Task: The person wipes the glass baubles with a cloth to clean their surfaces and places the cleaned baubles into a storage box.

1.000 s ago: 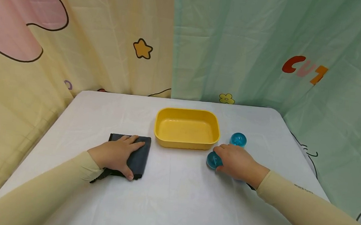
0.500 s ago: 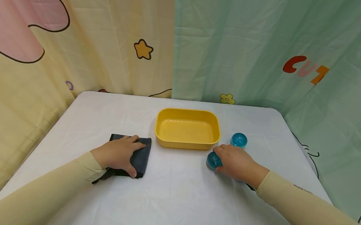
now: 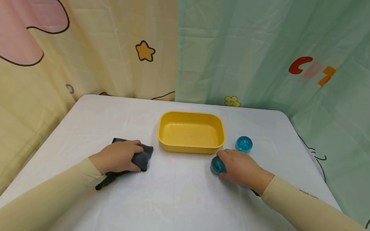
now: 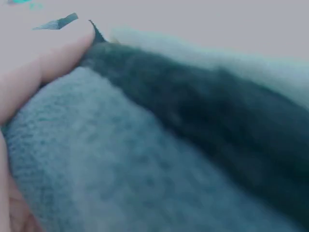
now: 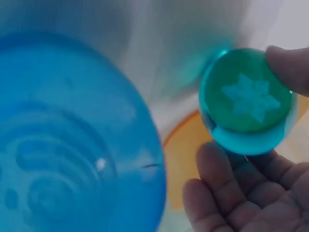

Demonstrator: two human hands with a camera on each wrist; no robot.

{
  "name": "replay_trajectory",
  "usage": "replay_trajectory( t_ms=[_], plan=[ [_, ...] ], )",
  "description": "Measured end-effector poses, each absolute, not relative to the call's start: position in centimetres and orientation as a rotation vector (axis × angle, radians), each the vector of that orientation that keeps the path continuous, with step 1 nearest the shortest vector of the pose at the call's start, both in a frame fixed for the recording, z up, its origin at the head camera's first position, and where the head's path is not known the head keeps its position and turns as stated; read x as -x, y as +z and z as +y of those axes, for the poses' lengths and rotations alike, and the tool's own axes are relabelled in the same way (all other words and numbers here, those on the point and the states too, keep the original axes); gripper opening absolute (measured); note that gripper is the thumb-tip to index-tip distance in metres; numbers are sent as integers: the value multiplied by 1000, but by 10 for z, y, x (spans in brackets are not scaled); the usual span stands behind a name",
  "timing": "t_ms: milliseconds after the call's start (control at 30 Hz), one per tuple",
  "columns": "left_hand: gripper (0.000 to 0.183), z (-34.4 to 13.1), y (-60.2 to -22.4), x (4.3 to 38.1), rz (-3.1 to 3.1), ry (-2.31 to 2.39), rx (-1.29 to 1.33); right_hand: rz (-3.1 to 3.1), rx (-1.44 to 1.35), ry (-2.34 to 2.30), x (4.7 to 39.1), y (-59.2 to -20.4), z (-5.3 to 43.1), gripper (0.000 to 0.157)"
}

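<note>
My left hand [image 3: 120, 157] grips a dark grey cloth [image 3: 141, 158] with a black edge on the left of the table, its front part bunched under the curled fingers. A black strip [image 3: 108, 182] sticks out below that wrist. Up close in the left wrist view, the cloth [image 4: 106, 159] has a knitted texture. On the right, my right hand [image 3: 241, 167] holds a clear blue ball [image 3: 217, 165] low over the table. Thumb and fingers hold this ball [image 5: 247, 101] in the right wrist view, where a pale star shows inside it. Just behind the hand sits another blue ball [image 3: 244, 144].
A yellow rectangular tray [image 3: 190, 149] stands at the middle back of the white-covered table [image 3: 178, 202]. In the right wrist view, a large blue round thing [image 5: 72, 145] fills the left side close to the lens. Patterned curtains [image 3: 236, 43] hang behind the table.
The left hand's spread fingers have drawn in and bunched the cloth, which lay flat under them before. The right hand and its ball have stayed almost in place.
</note>
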State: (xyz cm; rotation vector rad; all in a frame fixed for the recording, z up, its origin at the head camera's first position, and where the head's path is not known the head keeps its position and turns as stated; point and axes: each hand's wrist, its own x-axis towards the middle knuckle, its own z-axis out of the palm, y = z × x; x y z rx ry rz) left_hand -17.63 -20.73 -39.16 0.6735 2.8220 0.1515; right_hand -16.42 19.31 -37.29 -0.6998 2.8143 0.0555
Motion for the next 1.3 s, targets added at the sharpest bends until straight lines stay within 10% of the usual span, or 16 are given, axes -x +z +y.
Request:
replay_trajectory(
  t_ms=[667,1100,1300],
  plan=[
    [51,-168,-331,138,2646,1530,-796,3000,1018,-742,141,-336,170,60],
    [89,-114,-347,150,2228,1596,-1096,3013,1110,-951,147,-327,143,66],
    [76,-119,-346,150,2246,1529,-1153,3016,1167,-1032,147,-329,141,65]
  ],
)
